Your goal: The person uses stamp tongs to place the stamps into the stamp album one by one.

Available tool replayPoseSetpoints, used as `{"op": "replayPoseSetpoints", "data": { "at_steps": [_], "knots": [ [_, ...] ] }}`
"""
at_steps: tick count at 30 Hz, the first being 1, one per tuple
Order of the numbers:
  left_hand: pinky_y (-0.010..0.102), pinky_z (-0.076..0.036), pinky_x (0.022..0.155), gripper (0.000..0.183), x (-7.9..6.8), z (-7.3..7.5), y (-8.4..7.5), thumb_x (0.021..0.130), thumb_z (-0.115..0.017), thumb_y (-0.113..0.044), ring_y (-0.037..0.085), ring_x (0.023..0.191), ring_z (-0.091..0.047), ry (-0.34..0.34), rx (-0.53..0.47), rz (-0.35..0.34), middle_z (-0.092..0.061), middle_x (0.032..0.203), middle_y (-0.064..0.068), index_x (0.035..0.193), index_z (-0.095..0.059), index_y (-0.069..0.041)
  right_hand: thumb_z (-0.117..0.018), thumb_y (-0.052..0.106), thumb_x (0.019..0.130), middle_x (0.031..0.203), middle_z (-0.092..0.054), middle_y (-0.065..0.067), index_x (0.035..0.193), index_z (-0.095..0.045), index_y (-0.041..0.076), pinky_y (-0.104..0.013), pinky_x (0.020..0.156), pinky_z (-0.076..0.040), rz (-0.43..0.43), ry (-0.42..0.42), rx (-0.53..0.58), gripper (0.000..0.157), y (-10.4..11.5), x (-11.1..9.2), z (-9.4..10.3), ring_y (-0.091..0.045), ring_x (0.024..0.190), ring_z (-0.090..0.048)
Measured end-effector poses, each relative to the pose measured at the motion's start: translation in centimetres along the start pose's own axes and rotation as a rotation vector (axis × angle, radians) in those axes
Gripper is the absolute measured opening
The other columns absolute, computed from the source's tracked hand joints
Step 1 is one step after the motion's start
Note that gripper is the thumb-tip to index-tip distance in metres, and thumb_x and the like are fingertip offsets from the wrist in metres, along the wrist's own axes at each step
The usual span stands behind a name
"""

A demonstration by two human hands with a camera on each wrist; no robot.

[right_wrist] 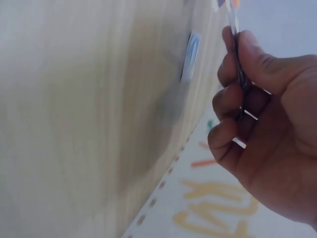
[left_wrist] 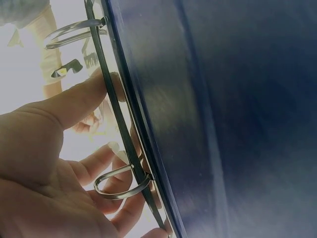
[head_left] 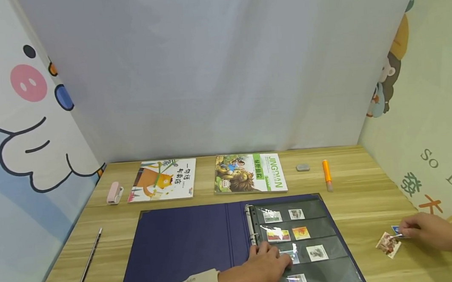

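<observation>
An open navy ring binder (head_left: 185, 241) has a black stamp page (head_left: 325, 276) on its right side, with several stamps in its strips. My left hand (head_left: 256, 271) rests on that page beside the metal rings; in the left wrist view its fingers reach past a ring (left_wrist: 121, 196). To the right of the binder, my right hand (head_left: 430, 232) pinches metal tweezers (right_wrist: 237, 54) between thumb and fingers. At the tweezers' tip is a brownish stamp (head_left: 388, 245). A blue-edged stamp (head_left: 396, 230) lies on the table, partly hidden behind the hand.
Two picture books (head_left: 163, 180) lie along the back of the table, the second book (head_left: 248, 174) right of the first. Near them are a grey eraser-like block (head_left: 303, 167) and an orange pen-like stick (head_left: 327, 174). A pink device (head_left: 115, 192) and a thin rod (head_left: 88, 263) lie at left.
</observation>
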State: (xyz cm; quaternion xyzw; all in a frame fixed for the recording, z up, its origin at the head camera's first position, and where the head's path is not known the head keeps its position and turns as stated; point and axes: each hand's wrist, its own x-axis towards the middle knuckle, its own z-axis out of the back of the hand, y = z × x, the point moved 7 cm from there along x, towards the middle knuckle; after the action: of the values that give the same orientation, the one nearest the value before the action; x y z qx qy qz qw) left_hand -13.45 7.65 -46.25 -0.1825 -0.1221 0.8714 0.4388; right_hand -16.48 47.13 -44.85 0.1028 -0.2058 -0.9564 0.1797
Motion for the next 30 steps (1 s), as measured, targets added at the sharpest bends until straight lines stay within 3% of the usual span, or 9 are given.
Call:
{"op": "replayPoseSetpoints", "data": {
  "at_steps": [7, 15, 20, 30],
  "knots": [
    [0.042, -0.032, 0.091, 0.048, 0.0, -0.1, 0.0, 0.081, -0.071, -0.049, 0.016, 0.112, -0.039, 0.001, 0.001, 0.002, -0.050, 0.105, -0.010, 0.122, -0.051, -0.034, -0.057, 0.008, 0.093, 0.063, -0.042, 0.013, 0.079, -0.058, 0.014, -0.022, 0.051, -0.030, 0.131, 0.014, 0.088, 0.015, 3.3, 2.2, 0.1, 0.008, 0.059, -0.036],
    [0.037, -0.029, 0.086, 0.053, -0.1, 0.0, 0.0, 0.079, -0.072, -0.051, 0.013, 0.107, -0.037, 0.014, 0.000, 0.009, -0.049, 0.105, -0.010, 0.124, -0.050, -0.035, -0.059, 0.011, 0.092, 0.068, -0.044, 0.018, 0.078, -0.059, 0.017, -0.021, 0.053, -0.031, 0.195, 0.006, 0.068, 0.015, 7.0, 5.2, -0.3, 0.009, 0.063, -0.037],
    [0.034, -0.026, 0.083, 0.054, -0.2, 0.1, 0.0, 0.078, -0.074, -0.049, 0.011, 0.103, -0.035, 0.008, 0.006, 0.015, -0.049, 0.104, -0.010, 0.124, -0.050, -0.035, -0.060, 0.016, 0.092, 0.074, -0.054, 0.015, 0.080, -0.061, 0.018, -0.020, 0.058, -0.035, 0.215, 0.051, 0.100, 0.011, 9.6, 7.1, -1.3, 0.008, 0.069, -0.042],
    [0.040, -0.030, 0.088, 0.057, -0.1, 0.1, -0.1, 0.074, -0.074, -0.056, 0.013, 0.107, -0.036, 0.002, 0.007, 0.019, -0.050, 0.106, -0.010, 0.122, -0.050, -0.036, -0.060, 0.017, 0.092, 0.077, -0.055, 0.015, 0.078, -0.059, 0.019, -0.018, 0.061, -0.040, 0.332, 0.100, 0.115, 0.014, 14.0, 9.6, -4.1, 0.007, 0.070, -0.044]
  ]
}}
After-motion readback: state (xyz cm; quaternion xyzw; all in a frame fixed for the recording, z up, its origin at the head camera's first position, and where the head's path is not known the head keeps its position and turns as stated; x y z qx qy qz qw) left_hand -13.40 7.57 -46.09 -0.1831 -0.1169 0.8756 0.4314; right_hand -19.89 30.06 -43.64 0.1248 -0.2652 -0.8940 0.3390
